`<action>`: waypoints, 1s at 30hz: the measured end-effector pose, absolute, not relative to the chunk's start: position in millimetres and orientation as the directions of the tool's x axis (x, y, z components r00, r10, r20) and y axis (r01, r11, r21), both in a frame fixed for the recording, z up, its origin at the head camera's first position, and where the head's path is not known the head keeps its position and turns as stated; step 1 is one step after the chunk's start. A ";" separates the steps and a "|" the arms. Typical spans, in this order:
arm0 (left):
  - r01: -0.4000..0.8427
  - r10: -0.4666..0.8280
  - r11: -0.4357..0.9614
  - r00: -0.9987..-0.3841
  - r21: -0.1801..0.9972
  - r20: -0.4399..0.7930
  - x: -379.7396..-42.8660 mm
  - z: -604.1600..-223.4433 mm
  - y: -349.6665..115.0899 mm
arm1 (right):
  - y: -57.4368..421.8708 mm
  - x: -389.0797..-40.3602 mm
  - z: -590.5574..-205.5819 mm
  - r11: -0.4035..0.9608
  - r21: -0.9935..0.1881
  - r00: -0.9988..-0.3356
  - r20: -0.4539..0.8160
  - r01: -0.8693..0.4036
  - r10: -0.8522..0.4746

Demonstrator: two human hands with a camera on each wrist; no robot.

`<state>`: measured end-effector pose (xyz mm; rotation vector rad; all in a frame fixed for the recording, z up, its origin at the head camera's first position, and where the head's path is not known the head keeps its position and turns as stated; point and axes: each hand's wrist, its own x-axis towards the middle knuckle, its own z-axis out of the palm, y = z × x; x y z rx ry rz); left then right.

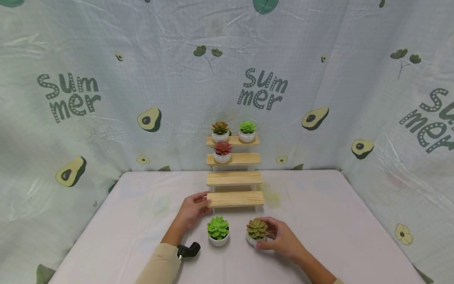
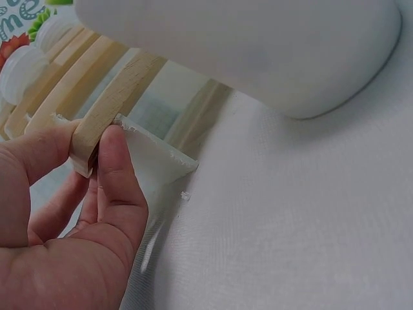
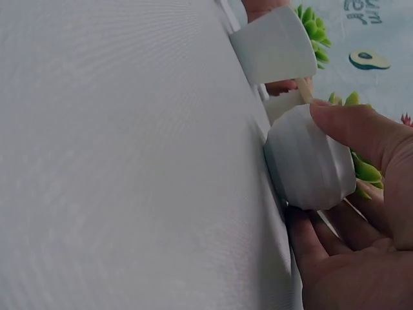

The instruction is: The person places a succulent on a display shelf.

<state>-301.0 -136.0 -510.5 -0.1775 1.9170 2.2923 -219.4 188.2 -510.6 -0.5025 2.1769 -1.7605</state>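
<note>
My left hand [image 1: 192, 210] pinches the left end of the lowest plank on a stepped wooden plant stand [image 1: 234, 178]; the left wrist view shows thumb and fingers [image 2: 117, 174] around the plank's end. With my right hand [image 1: 281, 238] I grip a potted succulent [image 1: 257, 230] with brownish-green leaves, thumb on one side of its white ribbed pot [image 3: 308, 158] and fingers on the other. The pot is right at the tabletop. Between my hands stands a bright green succulent [image 1: 218, 230] in a smooth white pot [image 3: 276, 48].
On the stand's top plank sit a brown-red succulent [image 1: 220, 131] and a light green one [image 1: 247, 131]. A red succulent [image 1: 222, 151] stands at the left of the plank below. Behind the white-covered table [image 1: 149, 221] hangs a printed curtain [image 1: 184, 94].
</note>
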 end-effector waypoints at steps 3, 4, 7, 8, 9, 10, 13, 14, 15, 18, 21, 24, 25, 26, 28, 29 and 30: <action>-0.187 0.040 -0.175 -0.982 0.967 -0.182 -300.4 -510.6 -135.6 | 188.2 -219.2 -510.6 0.200 -0.977 -0.900 -0.019 -0.076 -0.435; -0.186 0.039 -0.177 -0.982 0.966 -0.182 -300.2 -510.3 -135.4 | 188.3 -219.1 -510.3 0.201 -0.977 -0.901 -0.019 -0.076 -0.434; -0.186 0.034 -0.175 -0.983 0.967 -0.183 -299.6 -509.3 -134.7 | 188.2 -218.7 -509.4 0.206 -0.976 -0.905 -0.018 -0.077 -0.425; -0.187 0.032 -0.176 -0.982 0.966 -0.184 -299.4 -509.1 -134.5 | 188.1 -218.5 -509.2 0.208 -0.975 -0.907 -0.020 -0.075 -0.420; -0.185 0.032 -0.175 -0.983 0.967 -0.182 -299.2 -508.9 -134.4 | 187.8 -218.4 -509.1 0.210 -0.975 -0.910 -0.021 -0.072 -0.414; -0.187 0.030 -0.173 -0.982 0.967 -0.185 -299.0 -508.7 -134.3 | 187.6 -218.3 -509.0 0.212 -0.975 -0.913 -0.024 -0.069 -0.408; -0.189 0.027 -0.171 -0.982 0.967 -0.187 -298.6 -508.3 -134.4 | 186.6 -218.5 -509.4 0.218 -0.974 -0.921 -0.028 -0.063 -0.389; -0.187 0.028 -0.173 -0.982 0.967 -0.185 -298.4 -508.0 -134.4 | 186.3 -218.7 -509.7 0.217 -0.974 -0.922 -0.028 -0.062 -0.385; -0.186 0.028 -0.173 -0.983 0.967 -0.184 -298.4 -507.9 -134.5 | 185.9 -219.1 -510.1 0.218 -0.974 -0.924 -0.024 -0.064 -0.382; -0.183 0.031 -0.177 -0.983 0.967 -0.180 -299.1 -508.1 -134.3 | 185.3 -220.7 -511.4 0.214 -0.974 -0.927 -0.010 -0.076 -0.374; -0.175 0.036 -0.181 -0.985 0.968 -0.171 -300.3 -509.0 -134.2 | 184.5 -223.1 -513.1 0.207 -0.974 -0.931 0.010 -0.092 -0.366; -0.169 0.039 -0.182 -0.986 0.969 -0.165 -300.5 -509.4 -134.2 | 183.1 -225.2 -513.4 0.188 -0.977 -0.934 0.023 -0.096 -0.357; -0.168 0.040 -0.182 -0.986 0.969 -0.163 -300.4 -509.4 -134.2 | 182.5 -225.7 -513.2 0.182 -0.978 -0.935 0.027 -0.097 -0.353; -0.169 0.041 -0.180 -0.986 0.969 -0.164 -300.2 -509.3 -134.4 | 181.9 -226.4 -513.0 0.177 -0.979 -0.936 0.030 -0.098 -0.350; -0.176 0.038 -0.177 -0.984 0.968 -0.172 -299.3 -508.6 -134.8 | 180.4 -227.9 -511.5 0.170 -0.981 -0.938 0.032 -0.096 -0.345; -0.180 0.036 -0.173 -0.984 0.968 -0.176 -299.1 -508.4 -135.1 | 179.7 -228.7 -510.5 0.168 -0.981 -0.939 0.034 -0.097 -0.342; -0.182 0.034 -0.168 -0.983 0.969 -0.179 -298.9 -508.4 -135.5 | 179.2 -229.7 -509.8 0.173 -0.980 -0.941 0.035 -0.098 -0.335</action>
